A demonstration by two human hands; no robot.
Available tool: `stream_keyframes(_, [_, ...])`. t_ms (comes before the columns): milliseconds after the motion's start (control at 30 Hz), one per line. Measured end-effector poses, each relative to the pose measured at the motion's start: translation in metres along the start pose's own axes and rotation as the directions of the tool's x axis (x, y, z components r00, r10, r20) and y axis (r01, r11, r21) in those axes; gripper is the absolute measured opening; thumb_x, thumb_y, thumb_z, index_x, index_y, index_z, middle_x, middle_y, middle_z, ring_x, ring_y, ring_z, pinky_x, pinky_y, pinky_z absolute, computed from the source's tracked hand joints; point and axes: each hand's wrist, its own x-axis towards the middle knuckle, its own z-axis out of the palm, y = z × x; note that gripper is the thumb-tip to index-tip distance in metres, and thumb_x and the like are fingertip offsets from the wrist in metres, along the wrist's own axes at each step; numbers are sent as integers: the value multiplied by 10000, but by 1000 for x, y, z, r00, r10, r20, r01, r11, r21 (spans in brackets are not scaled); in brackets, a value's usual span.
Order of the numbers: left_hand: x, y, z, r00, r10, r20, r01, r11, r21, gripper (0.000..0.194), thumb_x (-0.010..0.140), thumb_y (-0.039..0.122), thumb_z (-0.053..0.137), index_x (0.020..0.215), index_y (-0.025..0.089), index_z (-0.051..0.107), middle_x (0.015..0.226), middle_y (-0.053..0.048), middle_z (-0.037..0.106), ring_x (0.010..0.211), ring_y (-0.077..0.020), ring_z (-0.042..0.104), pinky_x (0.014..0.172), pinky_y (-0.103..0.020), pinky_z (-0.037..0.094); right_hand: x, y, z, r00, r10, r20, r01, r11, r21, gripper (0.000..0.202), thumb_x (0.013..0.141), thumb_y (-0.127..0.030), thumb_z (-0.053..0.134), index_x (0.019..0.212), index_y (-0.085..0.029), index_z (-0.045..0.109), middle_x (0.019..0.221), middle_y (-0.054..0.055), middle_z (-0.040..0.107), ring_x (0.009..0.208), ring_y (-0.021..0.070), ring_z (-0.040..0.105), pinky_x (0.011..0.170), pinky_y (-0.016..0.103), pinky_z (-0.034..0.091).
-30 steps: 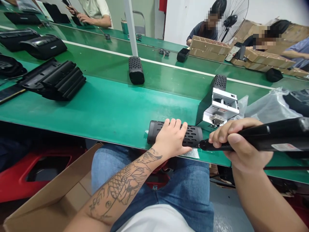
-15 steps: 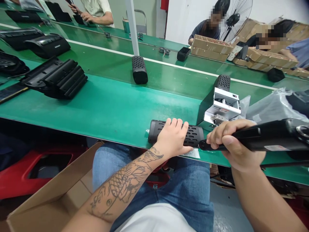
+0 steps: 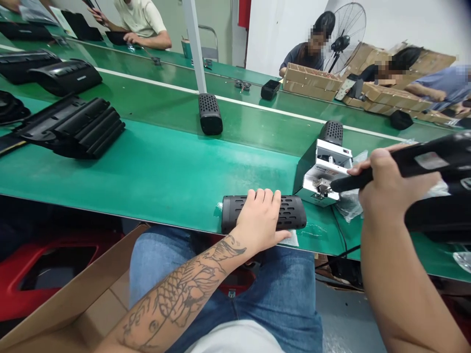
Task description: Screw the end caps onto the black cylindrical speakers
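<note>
My left hand (image 3: pixel 259 215) lies over a black slotted speaker housing (image 3: pixel 292 212) at the table's near edge, fingers wrapped across its top and thumb on the near side. My right hand (image 3: pixel 386 179) grips a black electric screwdriver (image 3: pixel 415 159), held almost level. The tool's narrow end points left at the front of a white and black screw feeder (image 3: pixel 326 171), at or very close to its metal outlet; whether it touches I cannot tell. Behind the feeder stands a black perforated housing (image 3: pixel 332 132).
Another perforated housing (image 3: pixel 210 113) stands mid-table. Black curved shells (image 3: pixel 79 127) lie at the left. Clear plastic bags and a cable (image 3: pixel 338 228) are near the feeder. Across the table, people work beside cardboard boxes (image 3: pixel 312 81). A cardboard carton (image 3: pixel 73 289) is by my left leg.
My right hand has carried the screwdriver from the right end of the slotted housing up and right to the feeder's front. My left hand stays on the housing; the view has shifted slightly.
</note>
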Motion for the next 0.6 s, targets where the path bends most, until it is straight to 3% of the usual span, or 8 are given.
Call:
stream_keyframes(133, [-6,-23,-14,991,106,85,-100,992,-71,1076,788,723,767,1624,145,415,1467,-213,555,1314,-392,511,1133,-513,352,2,30,-5,997,-35,76,35,999,-1,162,730,-148,731,658,-195,594,529,-31,573,447,178,632,482,305,538])
stream_keyframes(233, [-13,-41,-19,987,130,92,-124,990,-70,1099,743,683,815,1639,205,394,1524,-196,523,1395,-407,469,1208,-523,284,-4,31,-8,997,-1,74,0,1000,9,141,694,-148,720,660,-193,591,517,-36,569,414,179,613,453,308,529])
stream_keyframes(300, [-17,-49,-20,989,108,100,-101,992,-77,1080,746,662,811,1642,233,387,1471,-180,560,1345,-402,513,1200,-532,293,-8,20,-7,998,2,63,-1,1000,-11,109,677,-163,710,670,-190,605,503,-35,568,403,182,606,436,311,530])
stream_keyframes(433, [-19,-52,-19,986,67,154,-52,994,-99,1027,788,626,760,1661,278,346,1286,-138,633,1106,-347,615,997,-476,436,-23,-28,-4,997,-70,25,68,995,70,150,678,-171,734,619,-188,597,514,-18,582,395,180,597,416,318,530])
stream_keyframes(500, [-19,-51,-19,985,65,157,-51,994,-95,1031,793,644,744,1667,286,331,1251,-132,638,1068,-339,617,943,-457,446,-38,-55,-5,978,-36,204,-15,970,241,144,692,-204,792,654,-176,656,535,-4,607,385,188,589,403,345,535])
stream_keyframes(600, [-20,-51,-18,987,66,143,-54,995,-89,1029,789,662,739,1661,286,344,1233,-127,644,1058,-335,617,927,-450,442,-69,-80,-4,851,-2,526,-230,898,375,159,782,-284,858,866,-212,744,589,-5,652,413,205,604,458,415,586])
